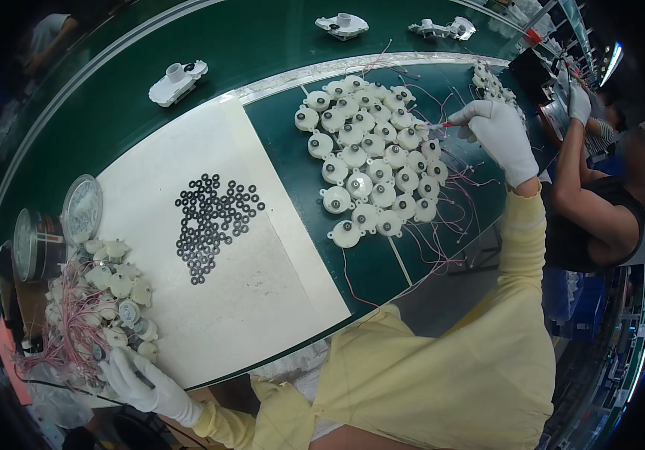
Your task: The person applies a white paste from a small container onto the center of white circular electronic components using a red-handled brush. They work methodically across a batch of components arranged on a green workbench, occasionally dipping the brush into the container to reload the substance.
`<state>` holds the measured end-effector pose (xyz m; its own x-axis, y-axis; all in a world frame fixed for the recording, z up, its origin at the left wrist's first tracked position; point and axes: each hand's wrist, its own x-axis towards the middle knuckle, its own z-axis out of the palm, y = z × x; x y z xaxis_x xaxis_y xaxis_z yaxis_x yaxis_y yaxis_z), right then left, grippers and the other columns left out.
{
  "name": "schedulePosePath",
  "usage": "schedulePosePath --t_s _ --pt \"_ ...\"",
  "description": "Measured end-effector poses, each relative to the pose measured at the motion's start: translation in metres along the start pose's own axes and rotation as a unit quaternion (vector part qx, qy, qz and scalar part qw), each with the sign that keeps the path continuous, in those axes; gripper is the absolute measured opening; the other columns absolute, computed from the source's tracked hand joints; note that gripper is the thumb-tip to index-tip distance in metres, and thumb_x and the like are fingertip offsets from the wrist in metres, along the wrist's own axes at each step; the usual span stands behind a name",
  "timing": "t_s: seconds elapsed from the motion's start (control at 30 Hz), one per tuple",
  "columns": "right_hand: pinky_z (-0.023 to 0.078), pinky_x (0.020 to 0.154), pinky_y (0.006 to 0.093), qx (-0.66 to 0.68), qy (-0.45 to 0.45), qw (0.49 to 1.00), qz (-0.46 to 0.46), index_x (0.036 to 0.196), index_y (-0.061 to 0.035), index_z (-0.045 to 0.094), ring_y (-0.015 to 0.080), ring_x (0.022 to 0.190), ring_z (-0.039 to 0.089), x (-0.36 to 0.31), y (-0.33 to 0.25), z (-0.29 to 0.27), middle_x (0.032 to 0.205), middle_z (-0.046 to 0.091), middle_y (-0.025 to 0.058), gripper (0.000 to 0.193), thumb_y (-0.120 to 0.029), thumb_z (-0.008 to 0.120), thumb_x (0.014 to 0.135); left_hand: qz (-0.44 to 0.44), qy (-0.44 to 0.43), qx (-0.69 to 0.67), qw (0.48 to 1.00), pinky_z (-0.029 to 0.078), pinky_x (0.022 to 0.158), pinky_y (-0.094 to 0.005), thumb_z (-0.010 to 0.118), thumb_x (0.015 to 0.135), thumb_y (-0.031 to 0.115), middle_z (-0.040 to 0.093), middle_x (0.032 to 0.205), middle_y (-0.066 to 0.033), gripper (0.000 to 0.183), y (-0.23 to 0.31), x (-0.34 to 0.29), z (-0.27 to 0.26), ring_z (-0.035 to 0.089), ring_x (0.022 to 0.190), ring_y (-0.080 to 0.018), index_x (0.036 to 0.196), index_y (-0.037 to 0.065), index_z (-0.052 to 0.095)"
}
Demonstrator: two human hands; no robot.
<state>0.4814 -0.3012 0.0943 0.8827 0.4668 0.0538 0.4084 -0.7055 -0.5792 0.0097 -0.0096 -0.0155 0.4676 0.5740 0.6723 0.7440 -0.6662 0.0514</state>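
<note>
My right hand (pixel 498 139), in a white glove, pinches a thin red-handled stick tool (pixel 451 124). Its tip reaches over the right side of a cluster of small round white motors (pixel 358 185) with dark central hubs and pink wires. What kind of tip it has is too small to tell. At the lower left, my gloved left hand (pixel 146 386) has its fingers apart beside a heap of similar motors (pixel 120 283) with tangled pink wires. Between the two groups, many small black rings (pixel 210 214) lie on a white sheet (pixel 262 300).
A clear round tub (pixel 41 244) and a round lid (pixel 82 206) stand at the left. White plastic housings (pixel 178 82) sit on the green conveyor (pixel 262 34) along the far side. A co-worker (pixel 600 195) is at the right, near more motors (pixel 495 86).
</note>
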Motion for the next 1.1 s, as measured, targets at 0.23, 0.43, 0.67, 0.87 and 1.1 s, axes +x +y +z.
schedulePosePath --t_s 0.23,0.43,0.67,0.87,1.1 --pt "0.05 0.064 0.0243 0.01 0.02 1.0 -0.02 0.089 -0.0012 0.075 0.0123 0.067 0.066 0.0 0.005 0.001 0.074 0.07 0.0098 0.031 0.001 0.046 0.077 0.004 0.007 -0.004 1.0 0.037 0.105 -0.053 0.057 0.09 0.004 0.062 0.116 -0.0205 0.028 -0.004 -0.001 0.002 0.053 0.118 -0.0432 0.116 -0.007 0.061" --pt "0.05 0.065 0.0242 -0.009 -0.005 1.0 -0.027 0.089 -0.0028 0.075 0.0122 0.068 0.067 0.007 0.013 0.005 0.073 0.071 0.0089 0.03 0.001 0.048 0.077 0.005 0.004 -0.007 1.0 0.036 0.106 -0.0533 0.057 0.089 0.003 0.063 0.115 -0.0206 0.028 -0.004 0.0 0.002 0.053 0.117 -0.0438 0.115 -0.006 0.062" --pt "0.051 0.066 0.0245 -0.004 0.021 1.0 -0.004 0.089 -0.0034 0.075 0.0129 0.069 0.068 -0.006 0.007 0.002 0.075 0.071 0.0093 0.03 0.0 0.047 0.077 0.002 0.009 -0.001 1.0 0.036 0.106 -0.0534 0.056 0.089 0.004 0.063 0.115 -0.0204 0.028 -0.002 -0.001 0.002 0.053 0.117 -0.044 0.115 -0.006 0.062" --pt "0.051 0.066 0.024 0.013 0.027 0.999 -0.037 0.089 -0.002 0.075 0.0124 0.07 0.068 0.0 0.013 0.008 0.076 0.071 0.0088 0.03 0.001 0.048 0.077 0.005 0.005 0.003 1.0 0.036 0.105 -0.0534 0.056 0.09 0.003 0.063 0.114 -0.0205 0.027 -0.001 0.001 0.002 0.053 0.116 -0.044 0.115 -0.007 0.062" --pt "0.052 0.068 0.0247 0.035 0.016 0.999 0.0 0.09 0.0 0.074 0.0125 0.071 0.067 -0.006 0.019 0.002 0.082 0.072 0.0091 0.03 0.002 0.046 0.077 0.006 -0.002 0.009 1.0 0.036 0.106 -0.0529 0.056 0.09 0.003 0.062 0.117 -0.0199 0.029 -0.001 0.0 0.0 0.053 0.118 -0.0425 0.117 -0.006 0.061"
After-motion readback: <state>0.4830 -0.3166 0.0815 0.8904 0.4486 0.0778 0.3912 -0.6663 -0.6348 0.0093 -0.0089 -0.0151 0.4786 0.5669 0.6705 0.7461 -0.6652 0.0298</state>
